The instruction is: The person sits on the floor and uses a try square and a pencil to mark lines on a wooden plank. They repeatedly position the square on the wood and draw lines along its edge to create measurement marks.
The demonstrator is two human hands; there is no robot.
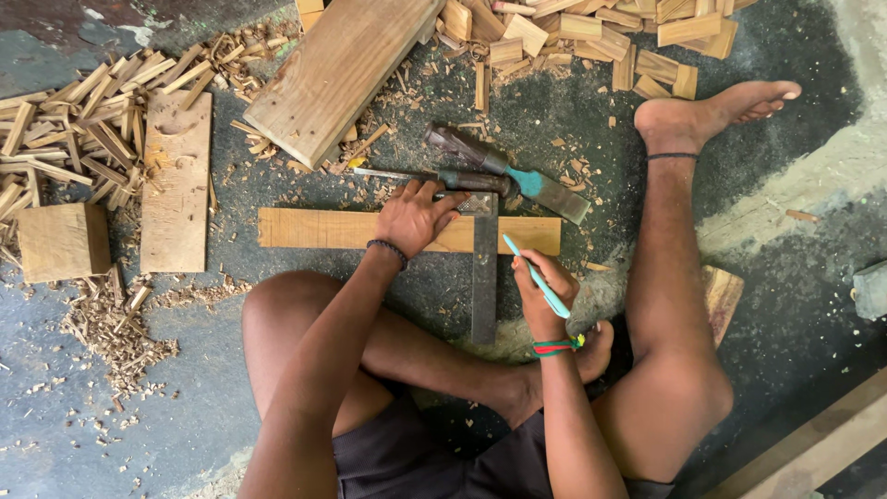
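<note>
right hand (545,291) pinches thin teal pen (536,275) just below long flat pale wood strip (323,229) | left hand (411,217) open, pressing dark metal square ruler (484,268) on strip | strip on floor, looks stiff, light; hold by its long edges

1. Wooden strip (323,228): its middle is covered by the left hand (413,218) and by the try square (483,268) laid across it.
2. Try square: the lower end sits against the leg, so where it stops is unclear.
3. Pen (536,275): the rear part is hidden inside the right hand (545,294); the tip's contact with the strip is too small to tell.
4. Thick plank (337,69): its far end is cut off by the top edge.
5. Offcut pile (591,37): cut off at the top edge.
6. Timber beam (813,444): cut off at the bottom right corner.
7. Grey object (871,288): cut off at the right edge, kind cannot be told.
8. Wood block (721,294): largely hidden behind the right leg.
</note>
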